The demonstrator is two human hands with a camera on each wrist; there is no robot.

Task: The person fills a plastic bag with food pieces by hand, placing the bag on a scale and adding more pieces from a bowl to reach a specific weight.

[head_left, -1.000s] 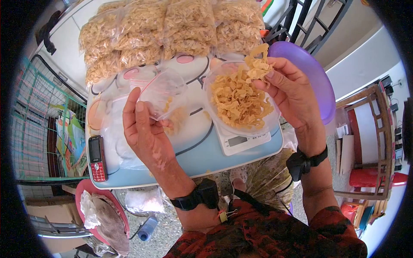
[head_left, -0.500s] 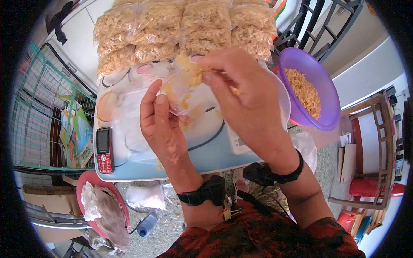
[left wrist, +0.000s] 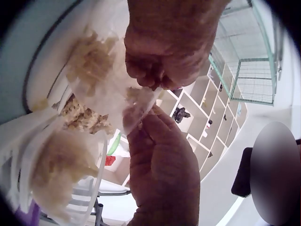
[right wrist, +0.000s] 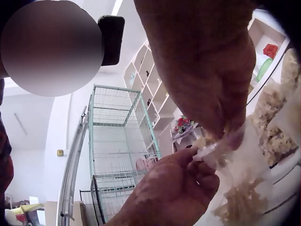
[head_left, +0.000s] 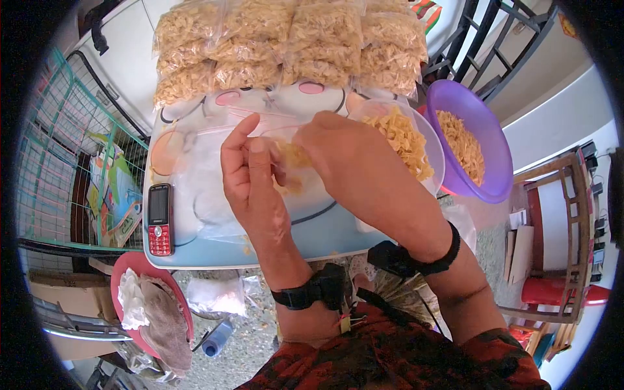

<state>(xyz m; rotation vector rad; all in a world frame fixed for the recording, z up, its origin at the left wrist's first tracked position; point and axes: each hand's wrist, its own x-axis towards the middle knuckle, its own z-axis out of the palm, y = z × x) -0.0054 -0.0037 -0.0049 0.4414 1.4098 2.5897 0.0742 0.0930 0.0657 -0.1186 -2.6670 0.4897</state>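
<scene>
- Left hand (head_left: 250, 175): thumb and fingers pinching the rim of a clear plastic bag (right wrist: 242, 169)
- Right hand (head_left: 364, 159): fingers curled at the bag's mouth; whether anything is grasped, cannot tell
- Bag: between both hands, flakes (right wrist: 244, 202) inside; probably light, limp, slippery, best held by the rim
- Flakes: likely dry, brittle, wanting a loose grasp
- Left wrist view: bag rim at the fingertips, hidden in head view behind right hand
- Head view alone: red phone (head_left: 160, 221), left of left hand
</scene>
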